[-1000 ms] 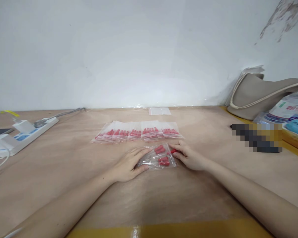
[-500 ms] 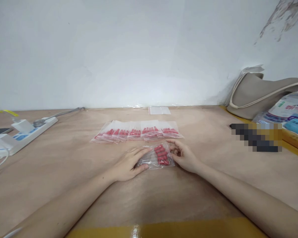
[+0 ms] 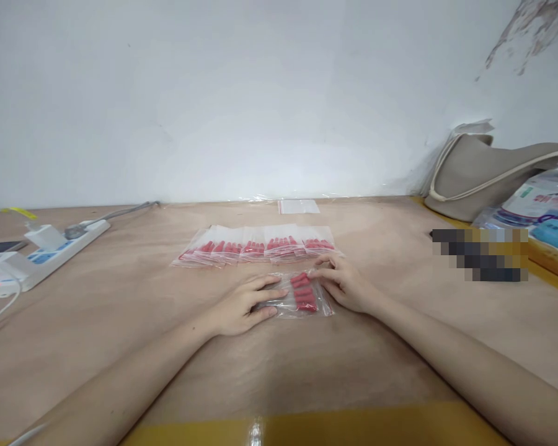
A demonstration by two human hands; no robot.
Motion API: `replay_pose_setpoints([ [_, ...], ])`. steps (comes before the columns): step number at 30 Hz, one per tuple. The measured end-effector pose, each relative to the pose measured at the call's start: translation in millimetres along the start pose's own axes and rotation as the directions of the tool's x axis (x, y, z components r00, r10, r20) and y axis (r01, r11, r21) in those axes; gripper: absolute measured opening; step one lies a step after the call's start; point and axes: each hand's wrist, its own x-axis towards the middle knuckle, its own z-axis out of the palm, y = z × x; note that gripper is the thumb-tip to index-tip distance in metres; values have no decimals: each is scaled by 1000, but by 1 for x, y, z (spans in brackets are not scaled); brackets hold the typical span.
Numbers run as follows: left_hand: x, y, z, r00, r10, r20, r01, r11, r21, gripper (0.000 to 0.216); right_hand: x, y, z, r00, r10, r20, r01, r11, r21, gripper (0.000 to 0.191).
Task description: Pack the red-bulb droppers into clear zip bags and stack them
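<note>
A clear zip bag (image 3: 284, 305) lies flat on the table in front of me, its zip end to the right. Several short red pieces (image 3: 305, 298) are stacked in a column inside it; I cannot make out their exact kind. My left hand (image 3: 244, 306) rests with fingers spread over the bag's left part. At the bag's upper right corner is my right hand (image 3: 344, 284), fingers stretched out and apart, fingertips touching the plastic by the top red piece. Just beyond lies an overlapping row of similar filled bags (image 3: 253, 244).
A white flat packet (image 3: 299, 207) lies by the wall. On the left are a power strip (image 3: 69, 253) with plugs and cables and a dark phone-like object (image 3: 4, 246). To the right are a blurred-out dark object (image 3: 478, 255), a beige bag (image 3: 488, 170) and plastic-wrapped goods (image 3: 539, 198).
My right hand has shifted from the bag's right edge onto its upper right corner, its curled fingers now straighter. The bag's right edge shows more fully. My left hand has barely moved.
</note>
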Motion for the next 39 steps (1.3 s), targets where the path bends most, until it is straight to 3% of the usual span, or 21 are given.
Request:
replay_pose_setpoints([
  [3, 1, -11, -5, 998, 49, -37, -47, 998, 31, 33, 0, -3, -5, 999, -49, 15, 49, 999, -1, 21],
  [5, 2, -20, -6, 987, 32, -156, -16, 995, 98, 29, 0, -9, -7, 996, -83, 44, 80, 994, 68, 21],
  [8, 1, -22, -4, 924, -23, -381, 96, 980, 174, 24, -1, -22, -9, 987, -129, 91, 107, 970, 217, 25],
  [10, 0, -11, 0, 901, -50, -431, 133, 977, 164, 22, -2, -30, -8, 980, -159, 120, 117, 947, 298, 29],
  [13, 0, 15, 5, 920, -116, -375, 177, 976, 131, 31, -3, -40, -5, 978, -162, 128, 105, 924, 368, 34],
  [15, 1, 25, 7, 955, -139, -261, 183, 972, 150, 43, -4, -43, -2, 983, -144, 114, 91, 921, 380, 33],
  [18, 3, 16, 5, 996, -38, -85, 49, 990, 133, 40, -6, -42, 6, 989, -138, 53, 113, 937, 331, 27],
  [20, 6, 0, 3, 998, 30, -46, -26, 996, 84, 40, -5, -40, 11, 988, -154, 12, 146, 956, 255, 21],
  [22, 8, -14, 1, 994, 63, -88, -57, 996, 75, 40, -3, -37, 15, 985, -173, 5, 170, 972, 164, 16],
  [26, 6, -17, 1, 936, 97, -339, -56, 990, 129, 29, 6, -35, 15, 982, -179, 66, 180, 983, -23, 19],
  [31, -7, -1, 5, 915, 171, -365, -111, 978, 178, 37, 14, -37, 17, 991, -119, 59, 124, 988, -94, 23],
  [35, -11, -1, 10, 883, 163, -441, -53, 967, 250, 15, 12, -35, 25, 997, -72, -7, 72, 997, 25, 16],
  [39, -11, -6, 10, 881, 181, -437, -59, 959, 278, 14, 7, -30, 34, 992, -113, -65, 113, 993, 10, 17],
])
